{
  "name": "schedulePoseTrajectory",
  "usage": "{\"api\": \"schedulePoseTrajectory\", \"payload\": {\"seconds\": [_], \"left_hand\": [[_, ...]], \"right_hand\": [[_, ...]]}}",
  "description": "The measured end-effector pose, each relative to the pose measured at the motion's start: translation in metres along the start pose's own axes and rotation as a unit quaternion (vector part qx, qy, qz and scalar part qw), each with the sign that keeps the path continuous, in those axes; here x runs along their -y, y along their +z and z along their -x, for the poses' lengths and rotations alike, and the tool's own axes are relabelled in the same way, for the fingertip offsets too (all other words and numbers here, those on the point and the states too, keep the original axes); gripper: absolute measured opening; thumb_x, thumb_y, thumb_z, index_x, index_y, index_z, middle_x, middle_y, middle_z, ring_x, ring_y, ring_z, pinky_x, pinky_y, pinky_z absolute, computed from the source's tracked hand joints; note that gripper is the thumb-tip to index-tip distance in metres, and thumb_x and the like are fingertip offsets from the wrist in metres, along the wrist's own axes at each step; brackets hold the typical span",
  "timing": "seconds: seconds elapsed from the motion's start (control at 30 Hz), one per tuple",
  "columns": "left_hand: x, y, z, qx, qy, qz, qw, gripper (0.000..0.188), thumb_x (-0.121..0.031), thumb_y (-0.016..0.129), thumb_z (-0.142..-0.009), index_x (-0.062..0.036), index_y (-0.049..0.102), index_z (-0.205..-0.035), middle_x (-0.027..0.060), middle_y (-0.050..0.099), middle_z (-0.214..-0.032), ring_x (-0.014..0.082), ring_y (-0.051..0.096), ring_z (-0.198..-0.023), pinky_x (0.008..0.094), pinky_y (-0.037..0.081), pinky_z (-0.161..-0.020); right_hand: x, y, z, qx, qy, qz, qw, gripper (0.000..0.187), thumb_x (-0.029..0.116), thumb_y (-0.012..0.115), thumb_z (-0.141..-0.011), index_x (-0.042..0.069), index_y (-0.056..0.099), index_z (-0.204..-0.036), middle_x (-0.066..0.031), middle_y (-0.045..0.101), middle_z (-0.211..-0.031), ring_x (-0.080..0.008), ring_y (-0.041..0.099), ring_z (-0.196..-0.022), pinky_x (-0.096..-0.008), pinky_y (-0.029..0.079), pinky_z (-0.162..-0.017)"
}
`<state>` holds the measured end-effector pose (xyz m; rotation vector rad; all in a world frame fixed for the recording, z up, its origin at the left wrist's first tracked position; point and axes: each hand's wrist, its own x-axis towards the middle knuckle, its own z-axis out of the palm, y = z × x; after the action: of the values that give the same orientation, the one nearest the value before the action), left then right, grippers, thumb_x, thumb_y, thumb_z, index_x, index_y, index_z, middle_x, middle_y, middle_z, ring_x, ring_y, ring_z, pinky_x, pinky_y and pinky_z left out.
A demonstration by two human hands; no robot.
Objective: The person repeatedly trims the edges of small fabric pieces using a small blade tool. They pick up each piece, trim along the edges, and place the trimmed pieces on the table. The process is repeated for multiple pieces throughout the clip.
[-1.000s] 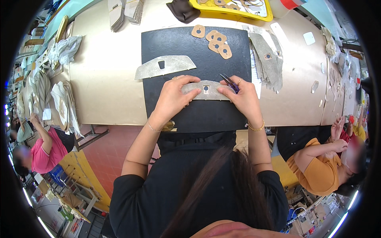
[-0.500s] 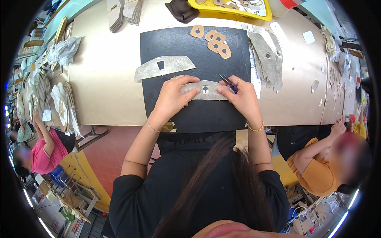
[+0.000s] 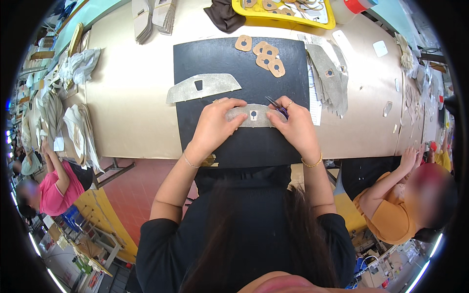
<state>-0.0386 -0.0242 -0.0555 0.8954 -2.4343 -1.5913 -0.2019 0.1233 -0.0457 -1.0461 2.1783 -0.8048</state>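
Observation:
A curved grey panel (image 3: 252, 123) with a small pale-edged window showing a keyhole-like mark lies over the black mat (image 3: 234, 152). My left hand (image 3: 213, 122) grips its left end between thumb and fingers. At the other end my right hand (image 3: 297, 123) pinches the panel, and dark-bladed snips with a purple handle (image 3: 276, 104) are tucked in the same hand, tips pointing up and left. Farther off, a second grey panel (image 3: 215, 87) with an open cutout overlaps the mat's left edge. Several tan rounded patches (image 3: 265, 61) with keyhole-like marks lie at the mat's far right.
Right of the mat, several grey panels (image 3: 326, 73) are fanned out. A yellow tray (image 3: 288, 23) stands at the far edge beside dark cloth (image 3: 224, 15). Stacked pale pieces (image 3: 142, 22) lie far left. People sit at left (image 3: 61, 180) and right (image 3: 391, 207).
My hands keep hold of the panel's ends, with the snips still in the right hand. The whole view has shifted slightly, so the table sits a little lower in it.

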Motion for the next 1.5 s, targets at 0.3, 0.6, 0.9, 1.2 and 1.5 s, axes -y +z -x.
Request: {"api": "schedulePoseTrajectory", "payload": {"seconds": [0.3, 0.6, 0.9, 1.2, 1.5], "left_hand": [[-0.020, 0.010, 0.013, -0.038, 0.002, -0.259, 0.965, 0.030, -0.018, 0.075, -0.081, -0.0095, 0.068, -0.109, 0.0097, 0.064, -0.106, 0.0260, 0.062, -0.095, 0.0374, 0.050, -0.081], [0.008, 0.019, 0.022, -0.036, 0.306, -0.331, 0.892, 0.034, -0.007, 0.057, -0.084, -0.0103, 0.066, -0.116, 0.0101, 0.054, -0.138, 0.0303, 0.050, -0.127, 0.0455, 0.041, -0.102], [0.004, 0.018, 0.029, -0.003, 0.269, -0.330, 0.905, 0.044, 0.001, 0.060, -0.077, -0.0117, 0.068, -0.119, 0.0070, 0.057, -0.138, 0.0286, 0.049, -0.130, 0.0460, 0.039, -0.105], [0.008, -0.007, 0.008, -0.172, 0.254, -0.157, 0.939, 0.031, -0.005, 0.073, -0.080, -0.0084, 0.070, -0.111, 0.0089, 0.064, -0.119, 0.0286, 0.061, -0.108, 0.0376, 0.046, -0.094], [0.032, -0.050, -0.007, -0.215, 0.146, -0.302, 0.917, 0.042, -0.031, 0.083, -0.069, -0.0102, 0.073, -0.104, 0.0077, 0.063, -0.117, 0.0284, 0.055, -0.112, 0.0421, 0.043, -0.096]], "right_hand": [[0.001, 0.000, -0.001, 0.002, -0.003, 0.014, 1.000, 0.021, 0.019, 0.069, -0.083, 0.004, 0.064, -0.096, -0.0175, 0.069, -0.085, -0.0361, 0.067, -0.080, -0.0410, 0.052, -0.070], [-0.001, 0.000, -0.002, 0.002, -0.011, 0.006, 1.000, 0.019, 0.019, 0.069, -0.083, 0.005, 0.064, -0.095, -0.0180, 0.068, -0.082, -0.0363, 0.067, -0.078, -0.0411, 0.052, -0.069], [0.001, -0.009, -0.005, 0.032, -0.001, -0.017, 0.999, 0.020, 0.021, 0.068, -0.086, 0.003, 0.066, -0.096, -0.0192, 0.068, -0.081, -0.0369, 0.066, -0.076, -0.0406, 0.051, -0.068], [-0.017, -0.027, 0.008, -0.096, -0.018, -0.154, 0.983, 0.019, 0.018, 0.073, -0.087, 0.003, 0.067, -0.096, -0.0024, 0.066, -0.076, -0.0105, 0.057, -0.065, -0.0252, 0.046, -0.062], [-0.066, -0.090, -0.002, -0.412, 0.071, -0.067, 0.906, 0.035, 0.028, 0.077, -0.087, 0.003, 0.065, -0.108, 0.0025, 0.059, -0.092, -0.0053, 0.041, -0.069, -0.0213, 0.041, -0.063]]}}
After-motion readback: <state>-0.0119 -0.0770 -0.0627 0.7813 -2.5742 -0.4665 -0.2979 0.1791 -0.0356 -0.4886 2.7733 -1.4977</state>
